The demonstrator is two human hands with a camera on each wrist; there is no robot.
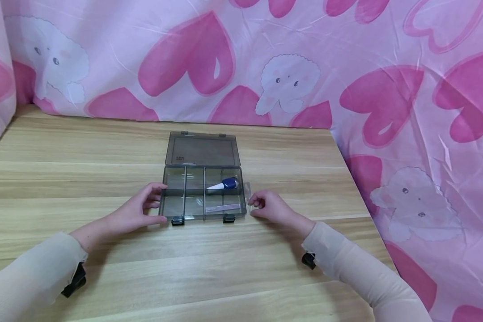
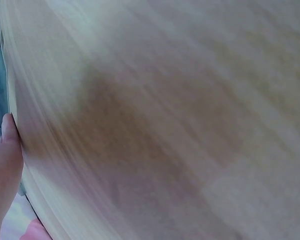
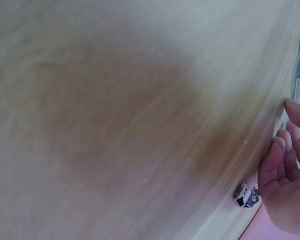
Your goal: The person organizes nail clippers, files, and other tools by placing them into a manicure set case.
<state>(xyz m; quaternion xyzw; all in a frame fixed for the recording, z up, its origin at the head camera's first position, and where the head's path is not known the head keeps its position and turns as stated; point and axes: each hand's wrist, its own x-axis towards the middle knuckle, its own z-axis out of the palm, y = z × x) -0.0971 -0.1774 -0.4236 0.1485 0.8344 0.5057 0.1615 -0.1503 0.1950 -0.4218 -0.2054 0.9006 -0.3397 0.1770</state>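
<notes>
Clearly, the left hand (image 1: pixel 141 207) spans the left side of a grey, translucent, rectangular plastic box (image 1: pixel 174 205), thumb and fingers spread wide and touching its edge. The right hand (image 1: pixel 270 208) curls just beside the opposite wall, near a clear, flat strip (image 1: pixel 247 192); whether it pinches that, I cannot tell. The box rests on the pale wood-grain table (image 1: pixel 145 277), lid (image 1: pixel 203 150) open behind. An uneven push could skid it, rolling the blue-and-white tapered item (image 1: pixel 228 183) inside or shifting the slim pale bar (image 1: pixel 223 208).
</notes>
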